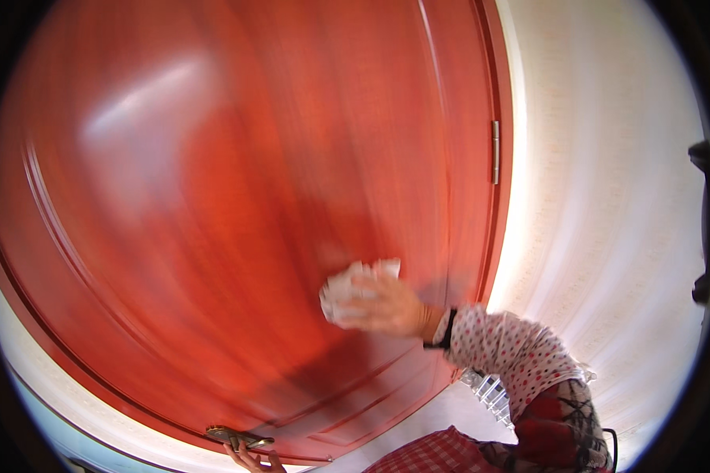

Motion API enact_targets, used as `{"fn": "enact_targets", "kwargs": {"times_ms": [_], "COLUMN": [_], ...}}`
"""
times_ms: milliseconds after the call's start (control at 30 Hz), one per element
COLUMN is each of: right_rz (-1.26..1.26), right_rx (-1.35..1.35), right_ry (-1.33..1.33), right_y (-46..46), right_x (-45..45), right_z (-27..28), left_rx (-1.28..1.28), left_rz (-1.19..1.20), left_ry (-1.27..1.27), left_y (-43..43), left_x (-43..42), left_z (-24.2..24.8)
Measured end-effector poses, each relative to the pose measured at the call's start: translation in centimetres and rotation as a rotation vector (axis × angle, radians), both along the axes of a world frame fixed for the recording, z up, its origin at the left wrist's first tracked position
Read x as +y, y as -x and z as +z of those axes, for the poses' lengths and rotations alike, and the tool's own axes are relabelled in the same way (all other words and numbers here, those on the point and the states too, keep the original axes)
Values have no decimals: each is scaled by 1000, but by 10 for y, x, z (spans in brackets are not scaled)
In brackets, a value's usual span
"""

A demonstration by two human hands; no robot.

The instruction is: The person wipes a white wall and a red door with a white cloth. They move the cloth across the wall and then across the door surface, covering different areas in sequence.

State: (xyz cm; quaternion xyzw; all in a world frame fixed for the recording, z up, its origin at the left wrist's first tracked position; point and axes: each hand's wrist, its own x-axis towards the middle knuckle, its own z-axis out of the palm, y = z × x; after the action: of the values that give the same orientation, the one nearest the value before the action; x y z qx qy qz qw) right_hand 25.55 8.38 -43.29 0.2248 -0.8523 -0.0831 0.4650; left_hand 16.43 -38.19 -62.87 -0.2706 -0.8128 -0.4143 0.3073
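My right hand (pixel 390 304) presses a crumpled whitish cloth (pixel 340 295) against the red wooden door (pixel 260 195), in the lower middle of its large panel. Hand and cloth are slightly blurred. At the bottom of the view, the fingers of my left hand (pixel 253 460) are at the metal lever handle (pixel 239 437) near the door's edge. Only those fingers show, and whether they are closed around the handle is not clear. A dotted sleeve cover and a black band are on my right forearm (pixel 497 343).
A metal hinge (pixel 496 152) sits on the door's right edge, beside a pale patterned wall (pixel 591 177). Below my right arm stands a silvery metal rack (pixel 491 396) on the light floor (pixel 414 423). Dark objects (pixel 701 224) border the far right.
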Motion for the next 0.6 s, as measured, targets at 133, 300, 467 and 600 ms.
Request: {"fn": "enact_targets", "kwargs": {"times_ms": [133,300,467,600], "right_rz": [-37,-48,-117,-155], "right_rx": [-190,-103,87,350], "right_ry": [1,59,49,-4], "right_y": [-26,-27,-2,23], "right_x": [-12,-1,39,58], "right_z": [-104,-86,51,203], "left_rx": [88,63,96,97], "left_rz": [46,-17,-28,-45], "left_ry": [-9,-70,-68,-80], "left_y": [3,13,15,19], "left_x": [4,10,12,16], "left_z": [6,-9,-29,-33]}}
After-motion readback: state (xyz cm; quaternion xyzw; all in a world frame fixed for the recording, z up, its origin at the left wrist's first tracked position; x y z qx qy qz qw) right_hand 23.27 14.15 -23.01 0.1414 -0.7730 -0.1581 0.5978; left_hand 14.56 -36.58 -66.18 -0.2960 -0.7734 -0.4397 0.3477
